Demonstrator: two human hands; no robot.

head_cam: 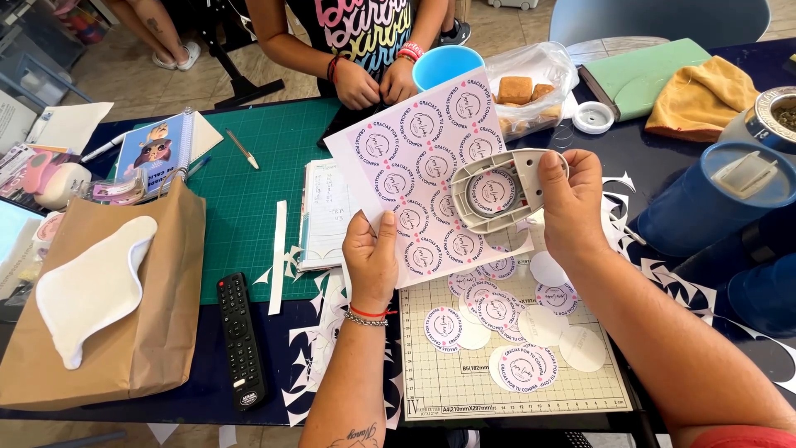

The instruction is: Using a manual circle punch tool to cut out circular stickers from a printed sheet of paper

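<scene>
Brown paper bag [141,332] at near left, black remote control [240,340] beside it on the surface [274,158]. Left hand [371,257] pinching the printed label sheet [419,166] by its near edge. Right hand [570,203] clamped around the white circle punch [497,191] over the sheet. Cut round labels [506,323] below on the cutting mat [464,382].

A home craft table, set up for small-scale packaging work. A green cutting mat [249,178] and a gridded paper trimmer base [464,377] cover the dark tabletop [663,166], paper offcuts lie scattered about, and a brown paper bag [149,332] waits at the side. Household things sit among them (a TV remote [241,338], a bag of biscuits [531,91], a notebook [162,145]).
</scene>
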